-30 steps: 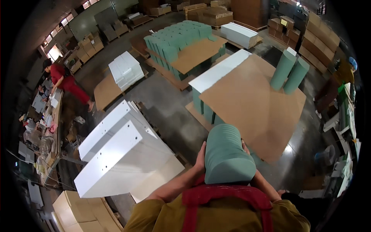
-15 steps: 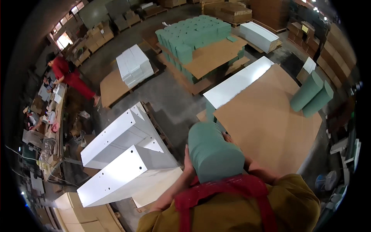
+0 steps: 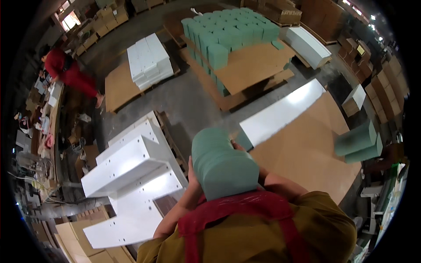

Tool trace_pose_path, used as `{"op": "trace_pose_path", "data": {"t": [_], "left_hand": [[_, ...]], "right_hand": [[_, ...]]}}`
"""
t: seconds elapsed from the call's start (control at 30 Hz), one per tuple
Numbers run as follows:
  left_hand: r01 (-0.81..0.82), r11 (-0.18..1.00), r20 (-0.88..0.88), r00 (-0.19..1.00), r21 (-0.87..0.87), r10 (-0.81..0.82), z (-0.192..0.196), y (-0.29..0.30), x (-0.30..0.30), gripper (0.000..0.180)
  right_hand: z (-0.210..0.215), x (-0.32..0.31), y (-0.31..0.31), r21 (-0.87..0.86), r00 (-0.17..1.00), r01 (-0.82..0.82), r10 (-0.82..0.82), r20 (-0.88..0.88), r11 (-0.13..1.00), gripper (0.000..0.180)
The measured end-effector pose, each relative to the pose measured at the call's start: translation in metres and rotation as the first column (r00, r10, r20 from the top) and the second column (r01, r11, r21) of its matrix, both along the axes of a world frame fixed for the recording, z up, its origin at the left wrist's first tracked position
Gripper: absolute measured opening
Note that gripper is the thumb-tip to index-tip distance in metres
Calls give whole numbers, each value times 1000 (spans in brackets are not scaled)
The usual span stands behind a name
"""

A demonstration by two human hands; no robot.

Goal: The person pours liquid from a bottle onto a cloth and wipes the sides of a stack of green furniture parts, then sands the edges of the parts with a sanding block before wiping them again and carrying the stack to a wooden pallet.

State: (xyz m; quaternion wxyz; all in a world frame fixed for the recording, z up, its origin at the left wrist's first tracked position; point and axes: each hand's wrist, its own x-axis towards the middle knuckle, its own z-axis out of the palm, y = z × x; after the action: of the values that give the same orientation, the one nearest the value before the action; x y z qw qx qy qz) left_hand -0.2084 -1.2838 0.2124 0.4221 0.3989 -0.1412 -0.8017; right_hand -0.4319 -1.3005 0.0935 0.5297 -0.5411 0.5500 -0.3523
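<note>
Against my chest I carry a stack of green round-ended panels point(image 3: 226, 168), tilted so that the far end points ahead of me. My left hand point(image 3: 191, 172) presses along its left side. On the other side my right hand point(image 3: 237, 145) grips it; only some fingers show, the rest are hidden behind the stack. To the right, a brown sheet point(image 3: 302, 144) carries two more green round-ended stacks point(image 3: 356, 139) near its far right corner. A long white panel point(image 3: 283, 113) lies along the left side of that sheet.
At my left, white drilled panels point(image 3: 136, 193) rest on a pallet. Ahead, a large block of green stacks point(image 3: 237, 28) stands on brown board, with white panels point(image 3: 149, 59) to its left. A person in red point(image 3: 72, 74) bends over a cluttered bench point(image 3: 55, 127) at far left.
I have shifted with the stack, which now appears farther left in view. Surrounding pallets have moved in the picture, and more of the white panels at my left shows. Both hands keep their hold.
</note>
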Motion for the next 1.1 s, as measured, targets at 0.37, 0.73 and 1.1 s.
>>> {"op": "trace_pose_path", "data": {"t": [0.37, 0.73, 1.1], "left_hand": [[-145, 950, -191, 960, 278, 203, 3, -207, 11, 68], [18, 976, -161, 987, 219, 18, -9, -425, 37, 75], [258, 927, -65, 966, 271, -250, -44, -612, -37, 78]], "right_hand": [[74, 28, -199, -204, 973, -31, -17, -232, 978, 65], [110, 54, -398, 599, 649, 61, -488, 584, 798, 68], [102, -22, -538, 715, 383, -33, -652, 654, 698, 71]]}}
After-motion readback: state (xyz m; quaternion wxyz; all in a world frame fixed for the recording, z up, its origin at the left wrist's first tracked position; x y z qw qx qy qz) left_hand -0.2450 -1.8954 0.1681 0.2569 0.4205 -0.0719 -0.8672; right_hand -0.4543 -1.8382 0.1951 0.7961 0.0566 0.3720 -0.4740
